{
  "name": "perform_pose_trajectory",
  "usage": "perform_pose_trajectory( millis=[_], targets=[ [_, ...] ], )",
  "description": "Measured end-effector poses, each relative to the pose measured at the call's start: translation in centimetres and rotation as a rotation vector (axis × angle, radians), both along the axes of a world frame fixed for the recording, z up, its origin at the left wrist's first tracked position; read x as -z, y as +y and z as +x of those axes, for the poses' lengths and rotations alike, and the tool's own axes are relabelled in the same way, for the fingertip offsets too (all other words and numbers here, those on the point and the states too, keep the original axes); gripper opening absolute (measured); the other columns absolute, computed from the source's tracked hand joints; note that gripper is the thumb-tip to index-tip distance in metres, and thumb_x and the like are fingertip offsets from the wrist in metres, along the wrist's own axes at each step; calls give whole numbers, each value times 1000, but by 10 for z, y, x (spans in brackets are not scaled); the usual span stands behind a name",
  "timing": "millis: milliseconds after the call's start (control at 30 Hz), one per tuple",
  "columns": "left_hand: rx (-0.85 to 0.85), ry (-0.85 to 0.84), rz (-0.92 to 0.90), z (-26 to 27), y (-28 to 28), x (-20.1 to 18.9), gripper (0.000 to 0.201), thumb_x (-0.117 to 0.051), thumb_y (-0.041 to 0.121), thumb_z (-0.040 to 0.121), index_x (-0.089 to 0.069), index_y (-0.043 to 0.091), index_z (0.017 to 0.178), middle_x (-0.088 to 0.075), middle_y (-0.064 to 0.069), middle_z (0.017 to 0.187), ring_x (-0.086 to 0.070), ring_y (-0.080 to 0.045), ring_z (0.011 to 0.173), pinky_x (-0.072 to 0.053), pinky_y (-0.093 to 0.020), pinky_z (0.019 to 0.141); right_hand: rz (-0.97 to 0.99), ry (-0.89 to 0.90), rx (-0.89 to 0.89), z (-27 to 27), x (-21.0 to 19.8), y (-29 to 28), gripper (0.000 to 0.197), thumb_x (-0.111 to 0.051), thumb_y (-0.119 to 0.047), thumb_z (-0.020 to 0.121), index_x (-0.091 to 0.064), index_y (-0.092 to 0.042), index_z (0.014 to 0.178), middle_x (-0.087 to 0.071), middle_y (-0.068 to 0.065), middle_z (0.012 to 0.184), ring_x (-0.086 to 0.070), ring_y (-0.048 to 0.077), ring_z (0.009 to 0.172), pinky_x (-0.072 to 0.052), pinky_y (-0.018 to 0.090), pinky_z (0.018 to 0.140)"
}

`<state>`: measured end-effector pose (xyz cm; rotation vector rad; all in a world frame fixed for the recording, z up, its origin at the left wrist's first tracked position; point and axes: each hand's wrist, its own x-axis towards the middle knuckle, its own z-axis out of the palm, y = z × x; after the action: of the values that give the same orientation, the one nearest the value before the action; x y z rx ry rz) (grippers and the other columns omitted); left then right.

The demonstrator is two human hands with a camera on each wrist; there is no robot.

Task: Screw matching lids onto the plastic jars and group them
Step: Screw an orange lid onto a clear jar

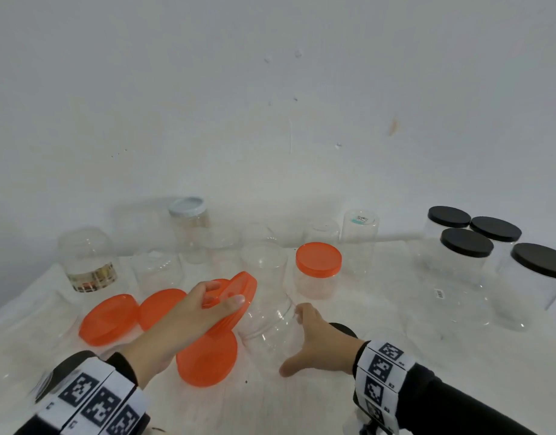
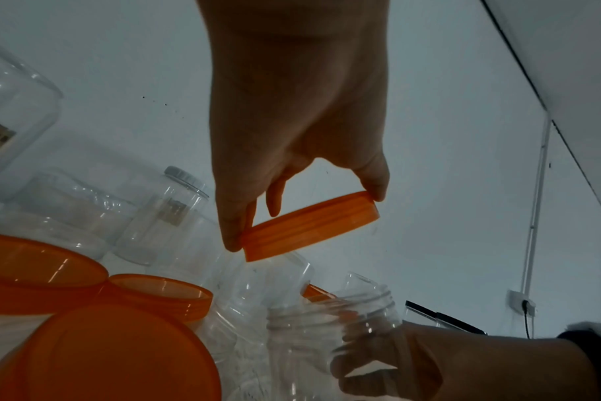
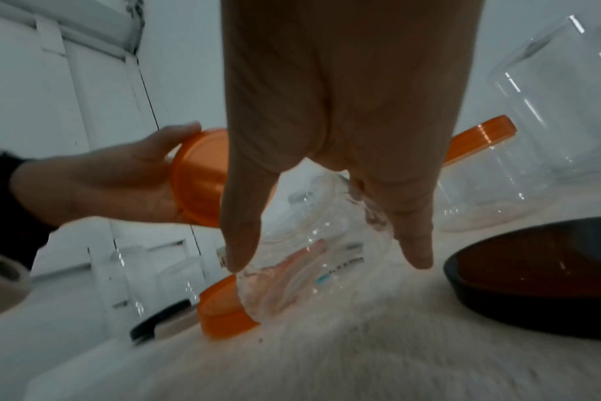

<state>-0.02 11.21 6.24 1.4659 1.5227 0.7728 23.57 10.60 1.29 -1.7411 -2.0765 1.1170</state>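
My left hand [image 1: 223, 296] pinches an orange lid [image 1: 242, 287] by its rim and holds it tilted above the table, just left of a clear lidless jar [image 1: 267, 315]. In the left wrist view the orange lid [image 2: 309, 228] hangs over the jar's threaded mouth [image 2: 326, 317], apart from it. My right hand [image 1: 294, 342] wraps the jar from the right, thumb low and fingers on its far side. The jar [image 3: 313, 230] leans between thumb and fingers of my right hand [image 3: 326, 259].
Three loose orange lids [image 1: 109, 318] [image 1: 162, 307] [image 1: 207, 359] lie on the white table under my left arm. A jar with an orange lid [image 1: 317, 271] stands behind. Several black-lidded jars [image 1: 466, 246] group at the right. Clear jars line the back, one white-lidded [image 1: 189, 227]. A black lid [image 3: 532, 279] lies by my right hand.
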Motion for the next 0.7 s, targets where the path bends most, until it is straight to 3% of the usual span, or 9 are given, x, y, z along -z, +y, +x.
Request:
perform_pose_trajectory(
  millis=[67,133,200,300,367,467,600,700],
  targets=[
    [8,18,6,2,-1,1,84,-64,69,58,-43,35,131,-52,9,127,-53,-2,107,-42,-15,73,-30,20,-37,1,5,-1,106,-86,-43,64,-15,-18,138,-35,-4,130,-47,12,104,-44,20,83],
    [30,44,24,3,-3,3,91,-64,68,56,-41,32,136,-49,9,129,-50,-7,114,-41,-14,74,-56,24,-61,2,11,-1,112,-88,-41,62,-10,-19,140,-40,-1,133,-50,14,109,-45,26,93],
    [67,72,44,6,-6,4,96,-66,70,55,-39,31,138,-47,15,126,-48,-3,113,-39,-10,73,-70,38,-70,3,16,-1,117,-88,-39,63,-6,-22,144,-43,-2,131,-48,15,112,-41,25,95],
    [120,126,83,14,-8,8,104,-70,75,54,-37,28,141,-48,19,123,-47,0,111,-40,-15,86,-78,102,-76,5,20,0,117,-87,-39,63,-7,-26,147,-38,-7,138,-40,11,121,-35,25,102],
    [149,191,98,19,-9,12,109,-70,72,53,-34,26,144,-46,12,133,-45,-5,118,-37,-20,95,-86,162,-71,4,23,1,110,-87,-37,64,-15,-26,146,-38,-16,133,-41,4,118,-35,17,95],
    [191,252,117,25,-8,21,103,-76,65,62,-30,26,146,-42,9,141,-42,-5,121,-36,-21,96,-115,260,-40,4,27,2,99,-87,-33,65,-23,-30,141,-45,-23,126,-47,-4,111,-38,9,80],
    [259,338,132,34,-10,33,108,-77,63,62,-24,27,148,-33,11,145,-36,-1,120,-31,-17,93,-139,308,-11,5,33,4,95,-88,-34,63,-26,-36,134,-48,-20,128,-40,3,125,-34,23,100],
    [285,383,150,38,-10,40,111,-75,67,59,-21,28,148,-28,11,149,-33,-2,123,-30,-19,96,-138,296,-13,6,33,5,97,-89,-36,61,-25,-37,134,-47,-21,126,-40,3,123,-35,25,101]
  ],
)
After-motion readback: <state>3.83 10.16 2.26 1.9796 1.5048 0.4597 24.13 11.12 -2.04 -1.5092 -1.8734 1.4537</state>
